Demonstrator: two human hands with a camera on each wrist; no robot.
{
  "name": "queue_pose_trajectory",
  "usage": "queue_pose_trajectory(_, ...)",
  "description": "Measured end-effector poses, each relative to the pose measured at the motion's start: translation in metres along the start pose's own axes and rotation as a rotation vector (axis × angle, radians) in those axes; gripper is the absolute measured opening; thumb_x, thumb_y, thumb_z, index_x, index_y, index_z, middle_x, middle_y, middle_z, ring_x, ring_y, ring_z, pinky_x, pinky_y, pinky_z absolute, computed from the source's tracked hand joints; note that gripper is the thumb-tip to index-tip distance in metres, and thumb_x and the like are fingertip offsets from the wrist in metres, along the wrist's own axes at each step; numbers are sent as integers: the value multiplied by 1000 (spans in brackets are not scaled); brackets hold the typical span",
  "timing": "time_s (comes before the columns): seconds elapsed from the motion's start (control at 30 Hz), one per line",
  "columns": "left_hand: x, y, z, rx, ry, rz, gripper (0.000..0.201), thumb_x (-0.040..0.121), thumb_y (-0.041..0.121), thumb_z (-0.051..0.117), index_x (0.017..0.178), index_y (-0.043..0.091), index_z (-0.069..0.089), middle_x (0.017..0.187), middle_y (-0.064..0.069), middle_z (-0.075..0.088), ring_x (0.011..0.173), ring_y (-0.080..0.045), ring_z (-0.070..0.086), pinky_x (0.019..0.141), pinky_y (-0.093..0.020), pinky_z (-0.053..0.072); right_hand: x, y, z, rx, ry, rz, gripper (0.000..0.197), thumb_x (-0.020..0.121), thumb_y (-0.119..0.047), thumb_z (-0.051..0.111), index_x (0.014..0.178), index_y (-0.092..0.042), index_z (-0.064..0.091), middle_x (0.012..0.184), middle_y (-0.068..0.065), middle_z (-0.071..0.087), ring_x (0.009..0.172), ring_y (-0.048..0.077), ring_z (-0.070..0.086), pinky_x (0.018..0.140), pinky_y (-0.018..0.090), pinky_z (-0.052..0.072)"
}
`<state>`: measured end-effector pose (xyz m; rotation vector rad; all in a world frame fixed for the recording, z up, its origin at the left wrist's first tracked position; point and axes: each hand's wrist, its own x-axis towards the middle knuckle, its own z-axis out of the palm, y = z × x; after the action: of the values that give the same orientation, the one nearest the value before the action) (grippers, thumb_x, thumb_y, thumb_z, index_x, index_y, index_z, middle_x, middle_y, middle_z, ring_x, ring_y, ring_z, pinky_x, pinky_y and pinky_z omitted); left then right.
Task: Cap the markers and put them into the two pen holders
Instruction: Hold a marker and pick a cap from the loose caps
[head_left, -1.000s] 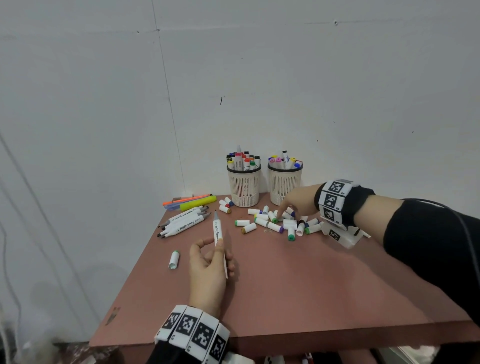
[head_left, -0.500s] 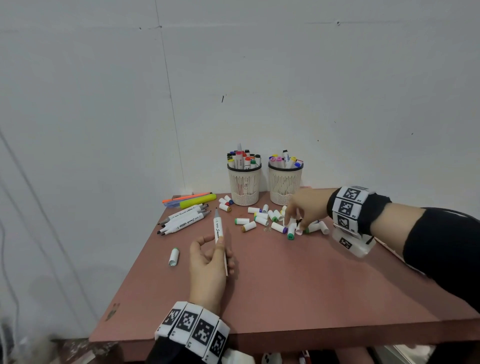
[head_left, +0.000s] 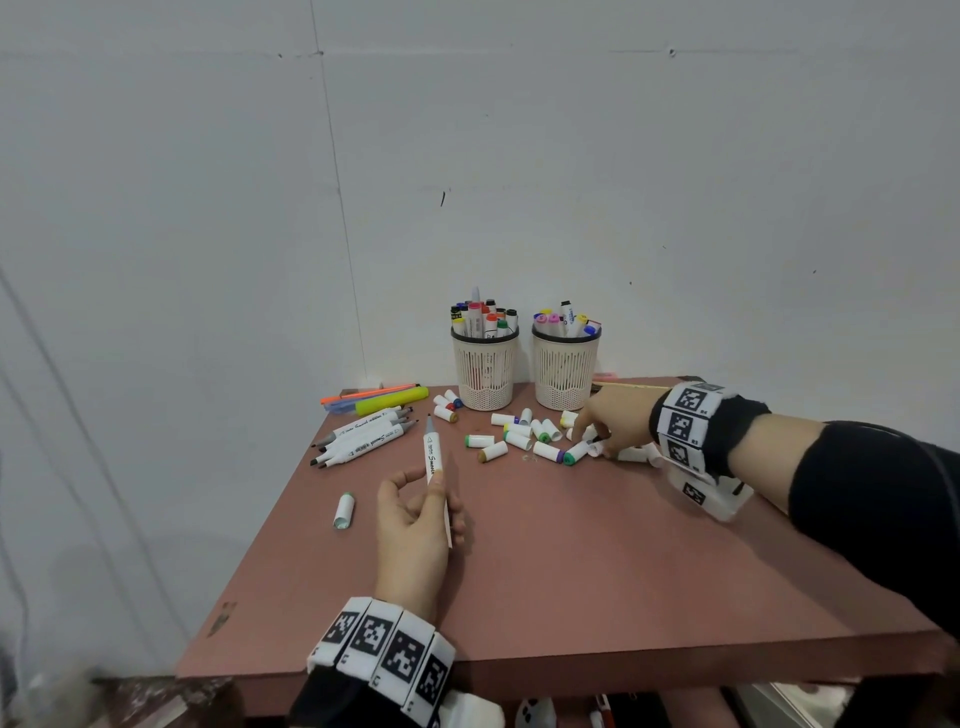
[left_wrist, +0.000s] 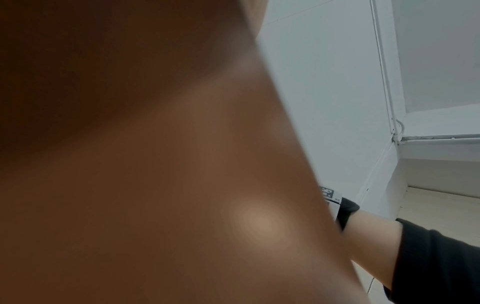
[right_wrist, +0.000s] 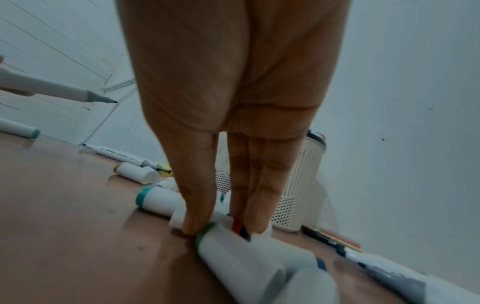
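Note:
My left hand (head_left: 415, 514) holds a white marker (head_left: 434, 457) upright over the table, its grey tip bare and pointing away. The left wrist view is filled by blurred skin. My right hand (head_left: 597, 428) reaches down into the pile of loose caps (head_left: 519, 439) in front of the two white mesh pen holders (head_left: 485, 374) (head_left: 565, 374). Thumb and forefingers (right_wrist: 249, 201) pinch a small black-ended cap (right_wrist: 243, 231) lying among the others, beside a green-ringed cap (right_wrist: 233, 257). The held marker (right_wrist: 52, 88) shows at the left of the right wrist view.
Several uncapped white markers (head_left: 363, 436) lie at the back left, with a yellow highlighter (head_left: 389, 400) and orange pens behind them. A lone green-ended cap (head_left: 344, 512) lies left of my left hand. The brown table (head_left: 623, 571) stands against a white wall; both holders contain capped markers.
My right hand has shifted a little right and nearer within the cap pile, and its fingertips have come down on the black-ended cap. The left hand and its marker have stayed put.

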<state>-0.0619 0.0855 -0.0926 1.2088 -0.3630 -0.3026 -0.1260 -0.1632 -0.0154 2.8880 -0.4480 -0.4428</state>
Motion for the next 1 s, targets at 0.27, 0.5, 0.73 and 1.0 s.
queue_pose_trajectory(0.27, 0, -1, -1, 6, 0, 6, 19, 96, 13, 51, 113, 7, 45, 64, -8, 55, 39, -5, 47, 38, -19, 39, -38, 49, -10, 265, 163, 112, 45, 84, -1, 53, 118, -27, 65, 89, -7, 64, 72, -2, 50, 62, 5, 36)
queue_pose_trajectory(0.5, -1, 1, 1, -12, -3, 1, 17, 96, 12, 50, 112, 6, 45, 65, -9, 53, 37, -3, 46, 36, -17, 38, -77, 83, -2, 233, 152, 224, 34, 87, -9, 58, 115, -27, 65, 92, -7, 66, 77, 0, 52, 73, 20, 40)
queue_pose_trajectory(0.73, 1, -2, 0, 17, 16, 9, 20, 96, 14, 51, 113, 6, 46, 66, -9, 55, 38, -4, 47, 37, -17, 39, -80, 90, 21, 132, -43, 240, 43, 88, -14, 60, 127, -33, 56, 116, -7, 60, 93, 9, 52, 87, 21, 41)
queue_pose_trajectory(1.0, 1, -2, 0, 15, 12, 21, 16, 96, 13, 51, 110, 8, 45, 66, -9, 54, 39, -6, 46, 37, -18, 38, -63, 83, 30, 129, -156, 185, 39, 78, -20, 74, 116, -27, 64, 85, -10, 61, 79, 6, 52, 62, 11, 37)
